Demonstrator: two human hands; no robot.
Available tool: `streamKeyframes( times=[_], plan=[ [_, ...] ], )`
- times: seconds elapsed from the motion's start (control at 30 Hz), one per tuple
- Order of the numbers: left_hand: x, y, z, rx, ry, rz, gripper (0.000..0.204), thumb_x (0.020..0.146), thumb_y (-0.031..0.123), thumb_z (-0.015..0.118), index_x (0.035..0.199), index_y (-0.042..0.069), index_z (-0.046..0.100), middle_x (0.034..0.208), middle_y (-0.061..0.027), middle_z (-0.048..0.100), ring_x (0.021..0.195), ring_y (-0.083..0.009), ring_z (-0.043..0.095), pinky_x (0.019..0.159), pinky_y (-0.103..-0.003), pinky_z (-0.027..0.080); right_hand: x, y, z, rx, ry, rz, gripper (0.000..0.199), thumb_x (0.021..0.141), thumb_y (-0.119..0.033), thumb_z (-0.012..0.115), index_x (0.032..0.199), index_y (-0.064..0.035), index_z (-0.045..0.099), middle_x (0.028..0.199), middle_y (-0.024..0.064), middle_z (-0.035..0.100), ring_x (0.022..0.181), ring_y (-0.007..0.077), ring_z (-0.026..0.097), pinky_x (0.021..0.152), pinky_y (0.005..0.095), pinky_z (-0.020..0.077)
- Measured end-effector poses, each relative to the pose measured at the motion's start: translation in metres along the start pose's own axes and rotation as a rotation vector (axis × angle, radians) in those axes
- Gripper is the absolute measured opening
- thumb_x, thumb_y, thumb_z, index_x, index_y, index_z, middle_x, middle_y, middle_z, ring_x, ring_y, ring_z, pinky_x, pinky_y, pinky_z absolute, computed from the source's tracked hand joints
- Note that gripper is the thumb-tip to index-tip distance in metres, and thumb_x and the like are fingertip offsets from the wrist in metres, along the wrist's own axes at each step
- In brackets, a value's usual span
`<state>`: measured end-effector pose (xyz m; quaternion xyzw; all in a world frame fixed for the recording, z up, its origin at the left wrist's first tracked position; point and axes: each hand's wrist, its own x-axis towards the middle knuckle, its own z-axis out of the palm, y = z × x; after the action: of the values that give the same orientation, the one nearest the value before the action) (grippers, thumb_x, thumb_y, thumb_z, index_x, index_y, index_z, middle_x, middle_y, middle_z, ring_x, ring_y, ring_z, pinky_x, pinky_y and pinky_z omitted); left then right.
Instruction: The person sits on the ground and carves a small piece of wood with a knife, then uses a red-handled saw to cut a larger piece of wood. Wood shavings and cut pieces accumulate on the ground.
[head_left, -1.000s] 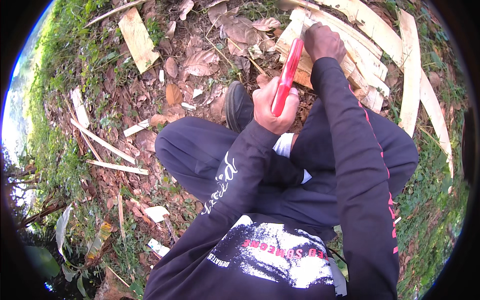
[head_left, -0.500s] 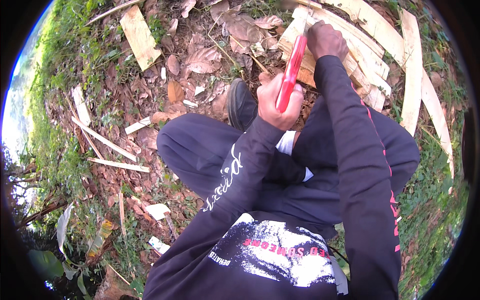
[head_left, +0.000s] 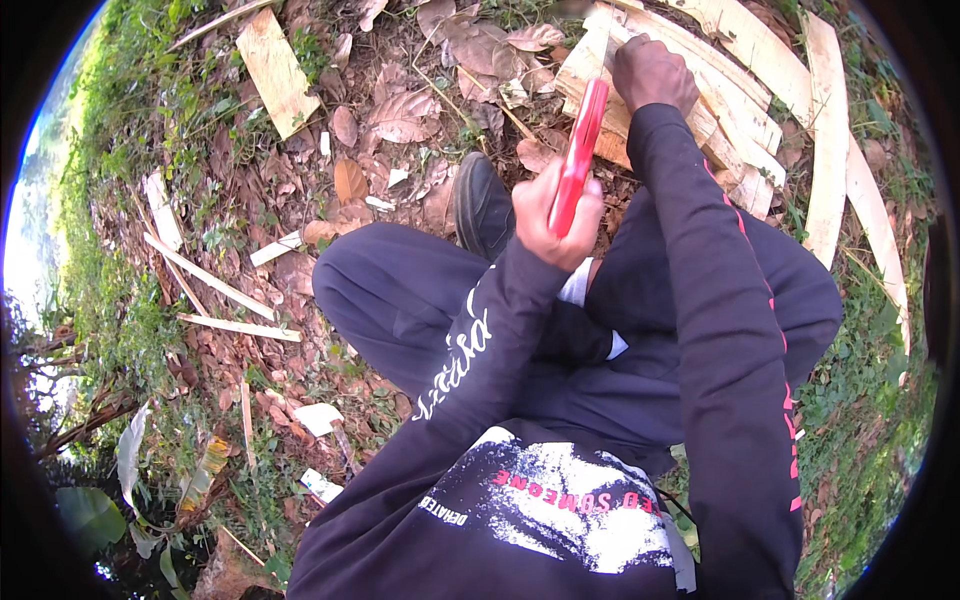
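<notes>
My left hand point(head_left: 558, 210) is closed round the red handle of a hand saw point(head_left: 580, 155). Its thin blade, seen almost edge-on, runs away from me toward a pale wooden board point(head_left: 588, 62) on top of a stack. Just right of the blade, my right hand point(head_left: 655, 75) bears down on that board with curled fingers; the fingertips are hidden from above. Under the board, several more cut wood pieces point(head_left: 735, 125) lie in a pile in front of my right knee.
Long pale planks point(head_left: 825, 140) lie to the right of the pile. A short flat board point(head_left: 277, 75) rests at the far left, and thin wood strips point(head_left: 215, 280) are scattered on the leafy ground. My crossed legs and dark shoe point(head_left: 483, 205) sit close to the work.
The saw and my left hand have shifted slightly toward me. My right hand remains on the board in nearly the same place.
</notes>
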<state>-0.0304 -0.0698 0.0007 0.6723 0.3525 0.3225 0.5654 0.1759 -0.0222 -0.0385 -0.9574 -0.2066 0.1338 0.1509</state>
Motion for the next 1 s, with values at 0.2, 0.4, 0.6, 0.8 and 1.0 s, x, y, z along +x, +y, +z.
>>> streamKeyframes(
  times=[0.2,0.4,0.6,0.8,1.0],
  plan=[
    [-0.055,0.001,-0.015,0.109,0.047,0.116,0.015,0.077,0.003,0.064,0.091,-0.003,0.064,0.06,-0.0117,0.051,0.047,-0.0289,0.055,0.049,-0.036,0.043,-0.002,0.007,-0.007,-0.038,-0.006,-0.008,0.055,0.097,-0.035,0.033,0.1,0.0006,0.075,0.105,0.0295,0.069,0.101,0.0449,0.067,0.093,0.0491,0.0498],
    [0.033,-0.011,0.01,-0.043,0.051,0.065,0.013,0.082,0.004,0.062,0.074,0.002,0.053,0.053,-0.0064,0.046,0.042,-0.0201,0.047,0.048,-0.033,0.038,0.0,-0.001,0.001,-0.014,-0.008,-0.033,0.054,0.096,-0.034,0.035,0.098,0.0006,0.075,0.105,0.0286,0.07,0.1,0.045,0.067,0.092,0.0487,0.0504],
    [-0.067,-0.006,-0.02,0.107,0.05,0.012,0.024,0.078,0.01,0.06,0.093,-0.007,0.067,0.063,-0.0068,0.057,0.052,-0.0139,0.056,0.052,-0.029,0.044,0.003,0.007,-0.002,-0.021,-0.001,-0.015,0.053,0.095,-0.034,0.035,0.098,0.0005,0.075,0.104,0.0287,0.07,0.101,0.0451,0.067,0.093,0.0484,0.0501],
    [-0.007,0.002,0.001,0.087,0.03,0.105,0.006,0.083,0.004,0.062,0.083,-0.001,0.059,0.059,-0.007,0.046,0.047,-0.0174,0.047,0.051,-0.032,0.037,0.0,0.006,0.0,-0.016,0.02,-0.044,0.055,0.095,-0.036,0.034,0.1,-0.0003,0.075,0.107,0.0278,0.07,0.103,0.0451,0.067,0.094,0.0482,0.0494],
    [-0.041,0.004,-0.011,0.037,0.02,0.014,0.015,0.08,0.006,0.062,0.091,-0.004,0.064,0.061,-0.0078,0.052,0.048,-0.0178,0.052,0.051,-0.033,0.041,0.001,0.005,-0.002,-0.023,0.014,-0.014,0.055,0.096,-0.037,0.034,0.103,-0.0005,0.075,0.11,0.0276,0.069,0.105,0.0448,0.066,0.095,0.0476,0.049]
  ],
)
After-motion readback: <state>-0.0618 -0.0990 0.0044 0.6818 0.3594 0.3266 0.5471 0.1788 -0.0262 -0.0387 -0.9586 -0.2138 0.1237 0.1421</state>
